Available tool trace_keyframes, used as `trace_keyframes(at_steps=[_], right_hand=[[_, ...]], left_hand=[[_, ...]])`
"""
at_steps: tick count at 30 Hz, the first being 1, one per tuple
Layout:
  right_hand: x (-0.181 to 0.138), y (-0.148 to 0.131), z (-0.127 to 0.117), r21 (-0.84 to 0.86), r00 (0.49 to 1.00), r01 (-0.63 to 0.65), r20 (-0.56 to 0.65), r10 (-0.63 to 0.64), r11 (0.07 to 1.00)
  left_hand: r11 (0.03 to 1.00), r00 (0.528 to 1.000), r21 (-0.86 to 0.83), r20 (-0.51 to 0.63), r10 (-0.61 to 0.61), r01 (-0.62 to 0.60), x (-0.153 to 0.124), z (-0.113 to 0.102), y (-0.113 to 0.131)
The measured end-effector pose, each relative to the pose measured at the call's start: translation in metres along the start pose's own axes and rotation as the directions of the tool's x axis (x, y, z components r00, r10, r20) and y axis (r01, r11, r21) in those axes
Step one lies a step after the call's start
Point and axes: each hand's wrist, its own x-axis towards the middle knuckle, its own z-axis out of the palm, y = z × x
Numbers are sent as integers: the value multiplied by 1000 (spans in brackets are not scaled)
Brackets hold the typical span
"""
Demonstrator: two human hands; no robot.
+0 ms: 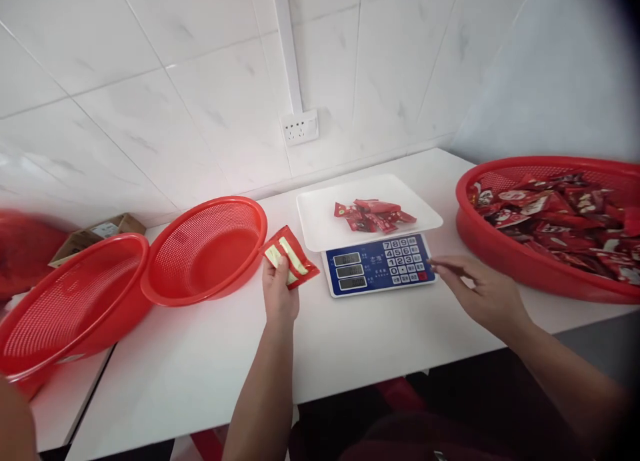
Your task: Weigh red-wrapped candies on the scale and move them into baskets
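In my left hand is a flat red packet with pale cream panels, gripped between thumb and fingers above the table. My right hand hovers at the right edge of the digital scale, beside its number keys. Its thumb and fingertips come together in a pinch; whatever is between them, if anything, is too small to make out. On the scale's white tray lies a small pile of red snack packets. The scale's displays are lit but hard to read.
A large red basket full of similar packets stands at the right. To the left are a red mesh basket and another red basket, with a cardboard box behind. Part of another person's arm shows at lower left.
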Motion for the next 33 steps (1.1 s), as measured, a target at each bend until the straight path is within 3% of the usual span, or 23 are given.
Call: trace_keyframes(at_steps=[6, 12, 23, 26, 30, 33], right_hand=[[-38, 38, 10, 74, 969, -221, 126, 210, 972], [-44, 52, 21, 104, 963, -256, 116, 244, 961], [-40, 57, 24, 183, 947, -315, 121, 297, 931], [-26, 50, 20, 195, 957, -288, 102, 273, 938], [-2, 20, 15, 295, 976, -216, 65, 206, 931], [1, -9, 21, 420, 967, -173, 243, 73, 891]], left_hand=[[996, 997, -86, -63, -42, 37, 9, -9, 2], [982, 994, -163, -50, -100, 91, 11, -6, -7], [979, 984, -100, -18, -179, 176, 11, -7, -13], [980, 982, -54, 5, -190, 190, 11, -7, -14], [976, 973, 48, 80, -216, 212, 11, -6, -17], [952, 931, 223, 253, -263, 208, -1, 1, -22]])
